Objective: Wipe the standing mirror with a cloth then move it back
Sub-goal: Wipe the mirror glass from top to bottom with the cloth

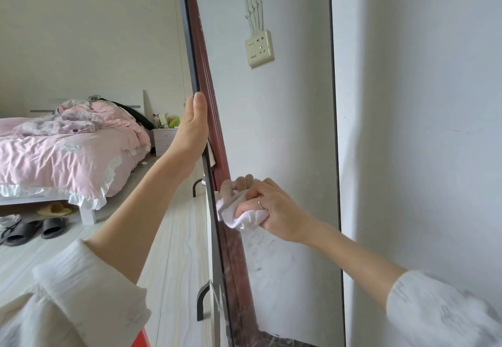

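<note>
Bedroom wall behind, the mirror [285,143] stands upright. Left hand [194,129] grasps its frame edge; right hand [274,208] clenches the cloth [241,215] against glass. Smears below the grip suggest wiping unfinished; moving back remains.

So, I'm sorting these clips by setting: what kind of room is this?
Most likely a home bedroom: a bed with pink bedding, slippers on the floor beside it, and a small nightstand.
</note>
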A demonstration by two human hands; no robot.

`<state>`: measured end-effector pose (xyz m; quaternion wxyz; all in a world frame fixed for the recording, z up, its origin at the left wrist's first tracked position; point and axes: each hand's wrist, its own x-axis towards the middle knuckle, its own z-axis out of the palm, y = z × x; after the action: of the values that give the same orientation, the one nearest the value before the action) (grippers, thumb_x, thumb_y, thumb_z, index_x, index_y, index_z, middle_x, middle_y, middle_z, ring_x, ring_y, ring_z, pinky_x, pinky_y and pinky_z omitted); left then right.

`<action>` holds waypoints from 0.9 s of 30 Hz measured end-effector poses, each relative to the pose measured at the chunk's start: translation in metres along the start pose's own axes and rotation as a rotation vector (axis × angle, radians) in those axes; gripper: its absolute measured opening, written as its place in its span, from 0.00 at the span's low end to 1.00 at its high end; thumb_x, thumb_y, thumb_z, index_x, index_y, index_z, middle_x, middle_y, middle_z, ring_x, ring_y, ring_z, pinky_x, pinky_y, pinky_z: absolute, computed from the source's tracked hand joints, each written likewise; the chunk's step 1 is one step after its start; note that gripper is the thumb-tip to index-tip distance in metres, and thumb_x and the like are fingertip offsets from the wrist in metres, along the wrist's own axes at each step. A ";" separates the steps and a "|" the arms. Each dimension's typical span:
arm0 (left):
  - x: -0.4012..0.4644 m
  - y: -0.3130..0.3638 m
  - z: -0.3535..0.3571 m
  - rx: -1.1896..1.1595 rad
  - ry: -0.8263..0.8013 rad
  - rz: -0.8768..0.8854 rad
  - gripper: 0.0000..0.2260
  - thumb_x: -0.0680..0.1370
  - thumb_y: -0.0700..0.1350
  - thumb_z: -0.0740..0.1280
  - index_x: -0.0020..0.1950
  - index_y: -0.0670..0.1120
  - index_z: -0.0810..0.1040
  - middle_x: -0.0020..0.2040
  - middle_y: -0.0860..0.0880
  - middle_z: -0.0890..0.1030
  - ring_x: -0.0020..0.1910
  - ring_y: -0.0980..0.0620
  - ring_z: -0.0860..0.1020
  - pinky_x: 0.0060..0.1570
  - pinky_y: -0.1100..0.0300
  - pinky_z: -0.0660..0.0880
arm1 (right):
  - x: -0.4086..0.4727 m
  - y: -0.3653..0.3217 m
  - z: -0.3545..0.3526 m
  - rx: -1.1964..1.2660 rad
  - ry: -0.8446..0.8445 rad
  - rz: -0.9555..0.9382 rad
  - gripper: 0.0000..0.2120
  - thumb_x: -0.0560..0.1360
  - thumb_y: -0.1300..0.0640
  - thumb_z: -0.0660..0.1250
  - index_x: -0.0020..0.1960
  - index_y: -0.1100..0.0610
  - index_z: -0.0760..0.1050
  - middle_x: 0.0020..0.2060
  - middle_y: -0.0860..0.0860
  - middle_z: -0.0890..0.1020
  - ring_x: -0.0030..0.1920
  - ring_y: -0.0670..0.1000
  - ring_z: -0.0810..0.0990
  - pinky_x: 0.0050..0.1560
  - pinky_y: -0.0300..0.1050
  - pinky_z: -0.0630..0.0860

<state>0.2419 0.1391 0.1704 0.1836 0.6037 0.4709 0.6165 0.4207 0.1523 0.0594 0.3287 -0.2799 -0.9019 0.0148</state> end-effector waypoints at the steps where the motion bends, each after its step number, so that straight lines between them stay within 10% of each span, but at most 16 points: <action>1: -0.002 0.003 0.006 -0.014 0.006 0.003 0.24 0.82 0.56 0.44 0.75 0.47 0.53 0.75 0.51 0.58 0.63 0.63 0.56 0.62 0.64 0.51 | 0.001 0.000 -0.007 0.005 -0.059 0.021 0.08 0.70 0.66 0.70 0.48 0.59 0.82 0.45 0.50 0.75 0.47 0.47 0.67 0.53 0.33 0.66; 8: -0.001 -0.001 0.014 -0.067 0.001 0.071 0.19 0.82 0.56 0.45 0.66 0.51 0.65 0.58 0.62 0.66 0.57 0.66 0.63 0.61 0.61 0.57 | 0.060 -0.016 -0.056 0.374 0.548 0.154 0.15 0.68 0.65 0.73 0.52 0.54 0.80 0.41 0.45 0.71 0.45 0.47 0.76 0.45 0.26 0.69; 10: 0.001 -0.002 0.016 -0.093 -0.001 0.072 0.16 0.82 0.55 0.45 0.58 0.52 0.69 0.50 0.62 0.69 0.49 0.66 0.66 0.60 0.58 0.62 | 0.069 -0.025 -0.046 0.335 0.487 0.119 0.17 0.68 0.63 0.72 0.56 0.54 0.80 0.42 0.44 0.70 0.50 0.53 0.75 0.51 0.31 0.69; 14: 0.005 -0.007 0.014 -0.097 0.047 0.078 0.23 0.82 0.55 0.44 0.75 0.47 0.55 0.74 0.51 0.60 0.67 0.61 0.57 0.63 0.64 0.52 | 0.033 -0.025 0.000 0.231 0.307 -0.060 0.11 0.68 0.63 0.70 0.50 0.61 0.81 0.46 0.47 0.74 0.51 0.46 0.71 0.55 0.36 0.68; 18: 0.005 -0.011 0.014 -0.110 0.038 0.064 0.23 0.82 0.55 0.44 0.75 0.47 0.52 0.76 0.51 0.56 0.73 0.56 0.54 0.61 0.66 0.50 | 0.000 -0.009 0.006 0.152 0.106 -0.129 0.08 0.67 0.62 0.73 0.46 0.58 0.81 0.39 0.45 0.76 0.46 0.39 0.72 0.50 0.37 0.71; 23: -0.003 -0.007 0.017 -0.269 0.087 0.132 0.24 0.82 0.53 0.47 0.74 0.42 0.56 0.73 0.47 0.62 0.69 0.58 0.56 0.59 0.67 0.55 | 0.026 0.030 -0.052 0.368 0.616 0.309 0.06 0.67 0.65 0.73 0.41 0.55 0.81 0.46 0.55 0.83 0.47 0.52 0.80 0.51 0.55 0.78; 25: -0.009 -0.002 0.051 -0.336 -0.054 0.111 0.19 0.81 0.41 0.52 0.68 0.29 0.60 0.65 0.33 0.69 0.69 0.47 0.64 0.52 0.63 0.59 | 0.037 0.044 -0.080 0.309 0.724 0.375 0.06 0.68 0.63 0.68 0.39 0.53 0.82 0.46 0.49 0.84 0.48 0.50 0.80 0.49 0.49 0.78; 27: 0.006 0.000 0.094 -0.382 -0.276 0.109 0.17 0.78 0.42 0.55 0.63 0.34 0.69 0.49 0.45 0.80 0.51 0.57 0.77 0.50 0.60 0.61 | 0.046 0.056 -0.099 0.195 0.815 0.440 0.06 0.69 0.58 0.67 0.38 0.50 0.81 0.39 0.43 0.82 0.45 0.50 0.78 0.39 0.37 0.73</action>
<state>0.3274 0.1772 0.1578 0.3236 0.6611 0.2827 0.6150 0.4790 0.2076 0.1523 0.6697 -0.4153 -0.6130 0.0574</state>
